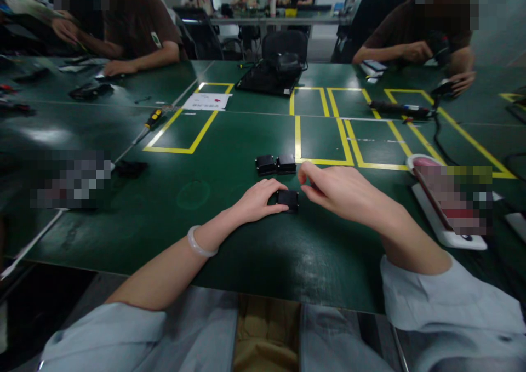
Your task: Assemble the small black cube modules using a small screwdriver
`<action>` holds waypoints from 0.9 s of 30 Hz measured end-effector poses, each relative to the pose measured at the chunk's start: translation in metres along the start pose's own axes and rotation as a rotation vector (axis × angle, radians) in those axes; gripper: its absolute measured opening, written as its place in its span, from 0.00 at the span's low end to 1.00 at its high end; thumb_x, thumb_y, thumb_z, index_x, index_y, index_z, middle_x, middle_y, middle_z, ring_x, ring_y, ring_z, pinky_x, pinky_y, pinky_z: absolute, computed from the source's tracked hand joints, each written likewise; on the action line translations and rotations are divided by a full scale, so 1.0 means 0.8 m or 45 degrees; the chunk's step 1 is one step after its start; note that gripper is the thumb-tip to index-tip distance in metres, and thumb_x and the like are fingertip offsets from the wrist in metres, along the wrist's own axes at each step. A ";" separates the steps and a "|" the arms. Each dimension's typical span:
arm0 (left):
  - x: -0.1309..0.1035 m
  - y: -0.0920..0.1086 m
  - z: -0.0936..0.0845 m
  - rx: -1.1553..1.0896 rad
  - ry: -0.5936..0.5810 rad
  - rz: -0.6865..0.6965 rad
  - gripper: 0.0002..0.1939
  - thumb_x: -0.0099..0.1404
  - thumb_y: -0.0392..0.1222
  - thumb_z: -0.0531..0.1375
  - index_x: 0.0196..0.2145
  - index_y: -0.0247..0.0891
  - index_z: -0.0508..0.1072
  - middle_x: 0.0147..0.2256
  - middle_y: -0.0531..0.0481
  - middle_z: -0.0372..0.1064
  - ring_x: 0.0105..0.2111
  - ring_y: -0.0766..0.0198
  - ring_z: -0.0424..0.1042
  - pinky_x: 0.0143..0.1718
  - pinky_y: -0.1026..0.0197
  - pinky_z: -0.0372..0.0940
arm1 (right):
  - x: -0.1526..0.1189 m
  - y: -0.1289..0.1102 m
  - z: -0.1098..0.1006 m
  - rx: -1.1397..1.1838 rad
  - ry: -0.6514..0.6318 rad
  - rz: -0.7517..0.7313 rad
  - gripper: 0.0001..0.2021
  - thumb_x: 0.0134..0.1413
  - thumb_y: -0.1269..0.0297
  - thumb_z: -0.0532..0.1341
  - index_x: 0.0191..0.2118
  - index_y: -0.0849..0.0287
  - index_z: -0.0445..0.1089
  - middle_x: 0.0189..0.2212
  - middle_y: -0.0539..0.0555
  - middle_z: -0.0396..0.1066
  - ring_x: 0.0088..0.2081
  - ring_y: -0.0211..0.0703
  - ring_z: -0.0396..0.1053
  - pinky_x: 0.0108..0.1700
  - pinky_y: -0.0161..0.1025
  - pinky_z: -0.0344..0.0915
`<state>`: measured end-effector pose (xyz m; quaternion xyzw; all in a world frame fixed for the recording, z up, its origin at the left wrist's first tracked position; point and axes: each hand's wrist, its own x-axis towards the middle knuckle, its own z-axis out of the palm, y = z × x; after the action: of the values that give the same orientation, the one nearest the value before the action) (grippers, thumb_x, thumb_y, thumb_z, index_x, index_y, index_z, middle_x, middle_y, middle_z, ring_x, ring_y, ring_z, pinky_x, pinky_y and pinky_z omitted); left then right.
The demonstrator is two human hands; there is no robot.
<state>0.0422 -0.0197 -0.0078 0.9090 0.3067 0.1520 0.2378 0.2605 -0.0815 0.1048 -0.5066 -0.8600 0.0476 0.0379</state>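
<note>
Between the thumb and fingers of my left hand (261,201) is a small black block (288,200), which rests on the green table (246,240). My right hand (335,190) hovers just right of the block, its fingers curled together in a pinch; whatever lies between the fingertips is too small and hidden to make out. Just beyond my hands, two more black blocks, one on the left (265,165) and one on the right (286,164), sit side by side.
Yellow tape outlines (324,162) mark the table ahead. A white stand with a phone-like device (447,202) is at the right, a yellow-black screwdriver (153,118) at the left, and a flat black panel (267,79) at the back. People sit across the table.
</note>
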 end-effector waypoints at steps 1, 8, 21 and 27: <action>0.000 0.000 -0.001 -0.001 -0.002 -0.002 0.20 0.65 0.54 0.60 0.50 0.41 0.68 0.46 0.45 0.68 0.46 0.53 0.67 0.48 0.52 0.63 | 0.000 0.001 0.000 0.026 0.000 -0.016 0.08 0.61 0.65 0.51 0.45 0.57 0.60 0.28 0.50 0.71 0.26 0.41 0.66 0.26 0.35 0.46; 0.001 0.002 -0.003 0.000 -0.001 -0.001 0.20 0.65 0.54 0.61 0.49 0.40 0.68 0.46 0.45 0.68 0.45 0.53 0.68 0.48 0.52 0.63 | -0.003 0.000 -0.002 0.099 0.002 -0.053 0.09 0.59 0.63 0.55 0.45 0.56 0.59 0.31 0.51 0.71 0.29 0.41 0.68 0.27 0.35 0.48; 0.000 0.002 -0.002 -0.008 0.001 0.000 0.20 0.66 0.54 0.60 0.49 0.40 0.68 0.46 0.46 0.69 0.45 0.53 0.67 0.47 0.52 0.63 | -0.001 0.003 -0.001 0.051 0.008 -0.035 0.10 0.60 0.65 0.51 0.46 0.57 0.60 0.29 0.51 0.72 0.27 0.41 0.67 0.27 0.35 0.47; 0.000 0.003 -0.002 0.004 -0.007 -0.007 0.20 0.65 0.54 0.61 0.49 0.40 0.67 0.46 0.45 0.69 0.45 0.53 0.68 0.47 0.52 0.63 | -0.001 -0.001 -0.002 0.089 0.017 -0.025 0.09 0.60 0.63 0.53 0.45 0.56 0.60 0.30 0.51 0.72 0.29 0.42 0.67 0.28 0.35 0.48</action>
<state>0.0430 -0.0207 -0.0053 0.9089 0.3087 0.1484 0.2378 0.2608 -0.0826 0.1068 -0.4967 -0.8625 0.0740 0.0617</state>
